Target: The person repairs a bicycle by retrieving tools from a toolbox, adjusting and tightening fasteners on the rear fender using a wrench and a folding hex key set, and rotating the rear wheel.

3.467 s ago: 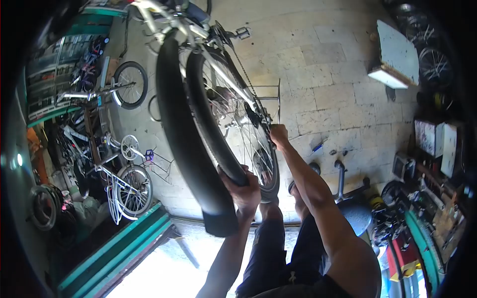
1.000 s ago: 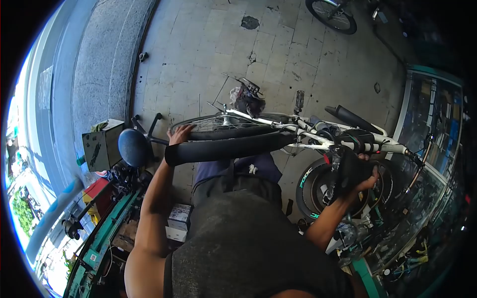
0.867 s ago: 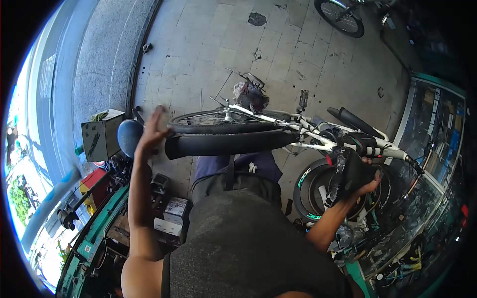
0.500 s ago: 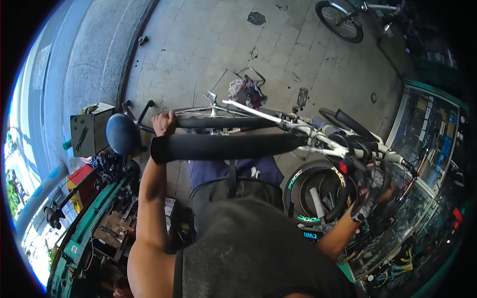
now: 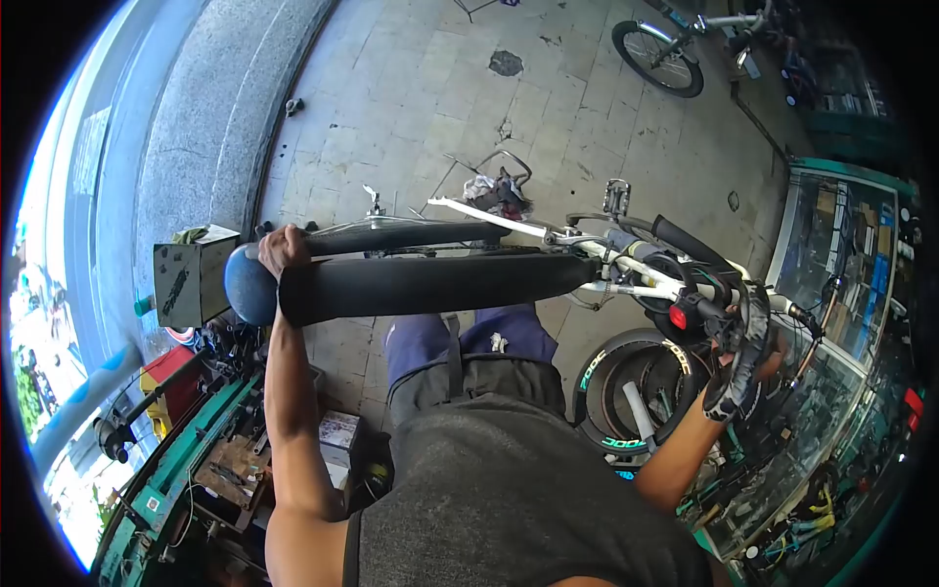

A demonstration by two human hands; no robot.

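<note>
A white-framed bicycle (image 5: 641, 279) is held across my front, its wheels to the left. A wide black tyre (image 5: 440, 286) lies nearest me, with a thinner dark wheel (image 5: 401, 237) beyond it. My left hand (image 5: 284, 249) is closed around the left end of the wheels, the near tyre covering part of my wrist. On the right, my right hand (image 5: 768, 357) is at a worn dark part that looks like the saddle (image 5: 748, 338), its fingers partly hidden. A red light (image 5: 678, 316) and a black handlebar grip (image 5: 694, 243) are close by.
A blue round-topped stool (image 5: 249, 286) stands by my left hand, beside a grey box (image 5: 196, 284). Loose tyres (image 5: 597, 386) lie by my right leg. A glass display case (image 5: 827, 264) borders the right. Rags and metal rods (image 5: 499, 191) lie on the floor ahead.
My left hand and the wheel end have moved left, close over the stool. The bicycle's far wheel has tilted and the pedal has turned. My right hand has shifted slightly.
</note>
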